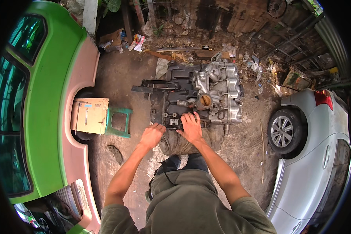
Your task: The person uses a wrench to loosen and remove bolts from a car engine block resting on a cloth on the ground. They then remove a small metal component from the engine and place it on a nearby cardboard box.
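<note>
A car engine [185, 99] of black and silver metal parts lies in front of me on a dark, crumpled cover [195, 144]. My left hand [152, 135] is at the engine's near left corner, fingers curled together. What they may hold is hidden. To its right, my right hand [192, 128] lies over the near edge with fingers apart, its thumb low beside a small bright metal part [174, 122]. Just beyond the right hand is a round throttle opening [204, 101], brownish inside. Silver curved pipes [233, 87] line the engine's right side.
A cardboard box [93, 119] with a wrench [86, 116] on top stands by a green plastic stool [119, 121] at left. A green and pink vehicle [62, 78] flanks me on the left, a silver car [308, 175] on the right. Litter [255, 66] lies along the far wall.
</note>
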Action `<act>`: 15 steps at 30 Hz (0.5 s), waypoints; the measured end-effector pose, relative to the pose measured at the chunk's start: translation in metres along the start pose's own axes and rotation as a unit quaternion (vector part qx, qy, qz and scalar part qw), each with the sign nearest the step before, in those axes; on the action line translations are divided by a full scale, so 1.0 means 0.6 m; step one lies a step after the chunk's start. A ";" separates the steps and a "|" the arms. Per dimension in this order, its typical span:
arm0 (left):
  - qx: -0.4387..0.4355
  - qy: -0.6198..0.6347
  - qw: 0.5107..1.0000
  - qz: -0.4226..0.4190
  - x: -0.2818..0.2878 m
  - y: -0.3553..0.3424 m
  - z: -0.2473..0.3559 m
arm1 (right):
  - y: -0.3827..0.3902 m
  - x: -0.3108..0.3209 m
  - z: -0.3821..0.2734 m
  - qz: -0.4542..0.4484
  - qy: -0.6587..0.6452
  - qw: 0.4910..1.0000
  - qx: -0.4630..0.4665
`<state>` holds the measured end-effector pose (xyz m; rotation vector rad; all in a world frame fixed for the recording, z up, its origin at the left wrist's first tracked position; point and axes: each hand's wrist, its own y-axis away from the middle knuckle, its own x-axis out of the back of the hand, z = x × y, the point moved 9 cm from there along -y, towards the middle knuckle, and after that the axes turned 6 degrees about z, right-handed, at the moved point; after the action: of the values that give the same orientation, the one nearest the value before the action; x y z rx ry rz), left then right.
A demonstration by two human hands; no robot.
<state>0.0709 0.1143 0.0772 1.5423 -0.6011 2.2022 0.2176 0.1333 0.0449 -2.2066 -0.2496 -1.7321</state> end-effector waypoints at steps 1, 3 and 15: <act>-0.016 0.000 1.000 0.004 0.004 -0.004 0.009 | 0.000 -0.001 0.000 0.002 0.003 1.000 0.002; -0.045 -0.025 0.999 0.000 0.009 -0.012 0.023 | 0.000 0.000 0.000 0.017 0.012 1.000 0.005; -0.116 -0.092 0.986 -0.079 0.006 -0.035 0.061 | 0.000 0.001 -0.001 0.030 0.010 0.999 0.009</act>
<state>0.1095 0.1119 0.0941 1.6182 -0.7341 1.8165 0.2174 0.1328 0.0453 -2.1602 -0.1915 -1.7139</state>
